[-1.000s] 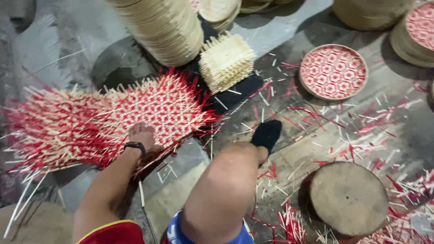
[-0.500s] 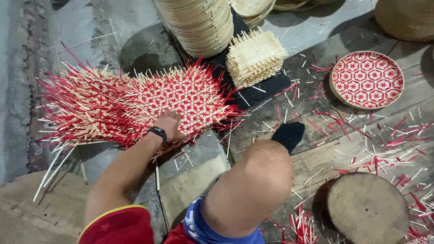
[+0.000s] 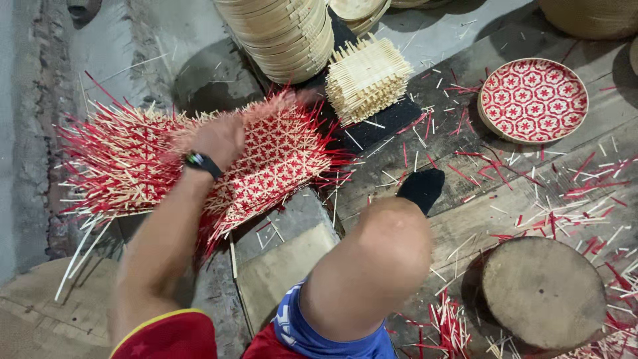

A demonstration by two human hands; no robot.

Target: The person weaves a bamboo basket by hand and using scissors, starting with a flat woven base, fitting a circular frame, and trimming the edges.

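My left hand (image 3: 216,138), with a black watch on the wrist, is blurred with motion and grips the top red-and-natural woven mat (image 3: 282,163). The mat's far edge is raised and blurred. This mat lies on a pile of similar woven mats (image 3: 116,159) with long loose strip ends sticking out all around. My right hand is out of view. My bent knee (image 3: 369,266) and a foot in a black sock (image 3: 420,189) are just right of the mats.
A tall stack of round bamboo trays (image 3: 286,36) stands behind the mats, with a stack of plain woven squares (image 3: 369,76) on a black pad. A finished red-patterned round tray (image 3: 533,100) and a round wooden block (image 3: 541,292) sit right. Cut strips litter the floor.
My left hand has moved from the mat's near edge up across it, and the top mat's far edge has lifted. The view has shifted slightly.
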